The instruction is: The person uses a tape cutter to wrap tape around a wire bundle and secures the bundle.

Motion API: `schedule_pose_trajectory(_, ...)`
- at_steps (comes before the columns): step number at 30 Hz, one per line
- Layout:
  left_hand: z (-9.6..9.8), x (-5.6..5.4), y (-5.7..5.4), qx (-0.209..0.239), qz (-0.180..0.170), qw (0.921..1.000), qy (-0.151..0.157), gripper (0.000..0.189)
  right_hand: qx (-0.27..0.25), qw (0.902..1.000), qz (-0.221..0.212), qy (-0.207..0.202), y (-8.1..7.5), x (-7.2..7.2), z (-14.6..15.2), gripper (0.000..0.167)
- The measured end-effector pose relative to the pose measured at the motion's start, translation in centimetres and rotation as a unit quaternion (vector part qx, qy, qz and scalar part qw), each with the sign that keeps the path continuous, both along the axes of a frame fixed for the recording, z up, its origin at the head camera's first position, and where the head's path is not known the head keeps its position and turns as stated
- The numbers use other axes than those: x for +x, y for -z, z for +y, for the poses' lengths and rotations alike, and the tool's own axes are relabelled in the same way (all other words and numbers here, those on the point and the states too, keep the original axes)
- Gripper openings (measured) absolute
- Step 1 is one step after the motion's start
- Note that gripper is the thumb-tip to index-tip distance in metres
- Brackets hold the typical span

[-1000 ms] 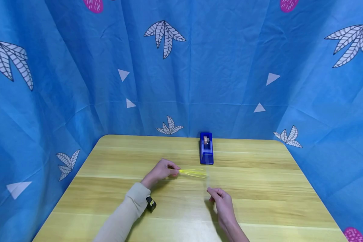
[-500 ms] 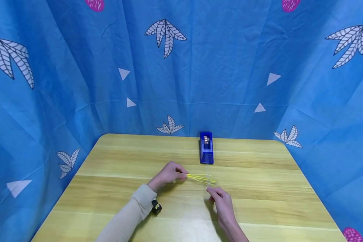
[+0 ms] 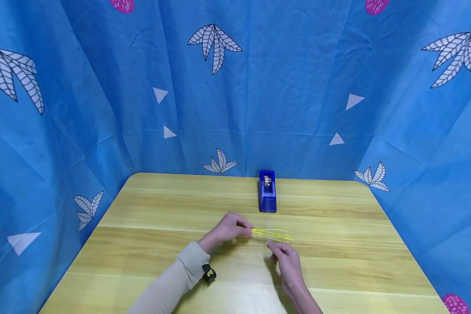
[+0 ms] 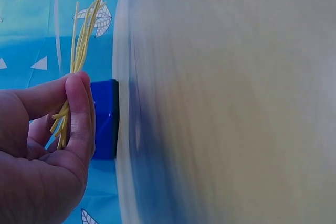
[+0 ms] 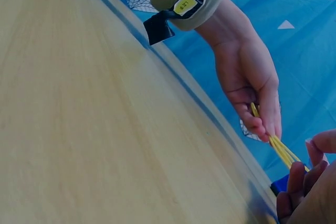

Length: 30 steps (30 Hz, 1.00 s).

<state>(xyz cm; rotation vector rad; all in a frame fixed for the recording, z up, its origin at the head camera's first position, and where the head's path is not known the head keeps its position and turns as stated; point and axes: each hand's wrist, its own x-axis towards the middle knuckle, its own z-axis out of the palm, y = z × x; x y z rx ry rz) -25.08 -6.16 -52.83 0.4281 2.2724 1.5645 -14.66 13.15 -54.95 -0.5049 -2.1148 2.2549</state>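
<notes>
My left hand (image 3: pixel 226 227) pinches a bundle of thin yellow wire-like strands (image 3: pixel 272 234) between thumb and fingers. Their longer ends fan out to the right, and short ends (image 4: pixel 62 129) stick out behind the fingers in the left wrist view. Nearer the front, my right hand (image 3: pixel 289 261) pinches the free end of a strip of clear tape (image 4: pixel 58 40). That strip stretches back to the blue tape dispenser (image 3: pixel 267 204) at the far side of the table. The strands cross the tape in the head view, just beyond my right fingertips.
The wooden table (image 3: pixel 357 244) has pale yellow grain. A blue patterned curtain (image 3: pixel 290 104) hangs behind it and along both sides. On my left wrist sits a black strap mount (image 3: pixel 209 274) below a rolled beige sleeve (image 3: pixel 168 281).
My left hand has moved right and slightly toward me with the yellow strands, bringing them across the tape. The right hand and the dispenser have stayed in place.
</notes>
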Motion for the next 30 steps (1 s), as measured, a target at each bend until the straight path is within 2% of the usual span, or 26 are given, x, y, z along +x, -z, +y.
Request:
schedule_pose_trajectory(5,0.6,0.1,0.4,0.000,0.001,1.0000,0.003,0.009,-0.001,1.0000,0.000,0.002,0.0,0.1,-0.1,0.021)
schedule_pose_trajectory(21,1.6,0.6,0.4,0.007,-0.007,0.9999,0.003,0.008,-0.003,1.0000,0.003,0.004,-0.2,0.0,-0.1,0.018)
schedule_pose_trajectory(30,2.2,1.2,-0.2,0.013,-0.020,0.9997,-0.001,0.010,-0.006,1.0000,0.004,0.003,-0.3,0.0,-0.1,0.017)
